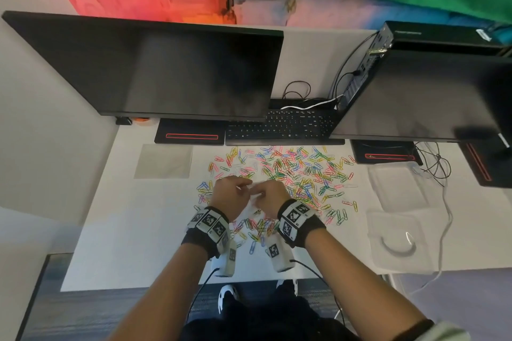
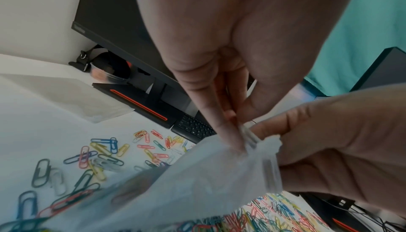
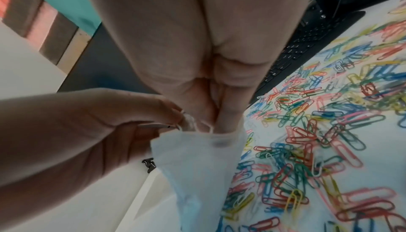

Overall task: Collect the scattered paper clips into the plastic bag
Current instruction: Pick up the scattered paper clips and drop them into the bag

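Colourful wire paper clips (image 1: 288,174) all over the white desk (image 1: 133,230), mid-frame below the black keyboard (image 1: 279,127).
Left hand (image 1: 227,194) and right hand (image 1: 266,195) both pinch the thin clear plastic bag (image 2: 197,180) by its top edge, lower centre of frame.

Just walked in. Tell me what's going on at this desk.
A person stands at a white desk strewn with coloured paper clips, in front of a keyboard and two dark monitors. Both hands are raised together just above the clips: the left hand and the right hand each pinch the top edge of a clear plastic bag, apparently working its mouth open. Whether any clips are in the bag yet is not clear, and the pile on the desk is large.
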A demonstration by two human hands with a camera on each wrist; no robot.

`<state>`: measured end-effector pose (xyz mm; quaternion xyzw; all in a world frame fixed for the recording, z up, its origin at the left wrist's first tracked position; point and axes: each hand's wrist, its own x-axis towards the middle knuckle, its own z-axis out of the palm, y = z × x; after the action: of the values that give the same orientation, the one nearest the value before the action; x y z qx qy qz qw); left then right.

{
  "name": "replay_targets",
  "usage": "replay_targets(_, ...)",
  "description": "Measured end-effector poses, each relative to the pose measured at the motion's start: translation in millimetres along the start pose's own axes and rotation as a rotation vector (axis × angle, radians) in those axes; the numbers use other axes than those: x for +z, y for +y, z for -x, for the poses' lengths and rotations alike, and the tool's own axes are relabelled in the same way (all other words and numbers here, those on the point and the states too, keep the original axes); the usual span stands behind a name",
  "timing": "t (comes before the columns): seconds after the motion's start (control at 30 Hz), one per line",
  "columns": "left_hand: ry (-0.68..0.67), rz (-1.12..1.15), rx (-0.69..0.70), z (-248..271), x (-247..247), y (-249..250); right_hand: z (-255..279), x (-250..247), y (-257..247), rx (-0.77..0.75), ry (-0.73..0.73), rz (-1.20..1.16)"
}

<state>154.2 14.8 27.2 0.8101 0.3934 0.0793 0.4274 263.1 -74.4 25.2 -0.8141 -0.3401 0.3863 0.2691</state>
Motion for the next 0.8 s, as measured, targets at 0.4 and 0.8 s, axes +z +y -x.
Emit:
replay_targets(0.4,0.023,0.054,-0.071,0.5,-17.8,-0.4,14.3,-21.9,92.2,0.075,-0.13,0.209)
replay_targets(0.8,0.005,0.09,-0.077,9.3,-19.1,-4.7,19.7,43.2,124.0,-0.256,-0.149,0.544)
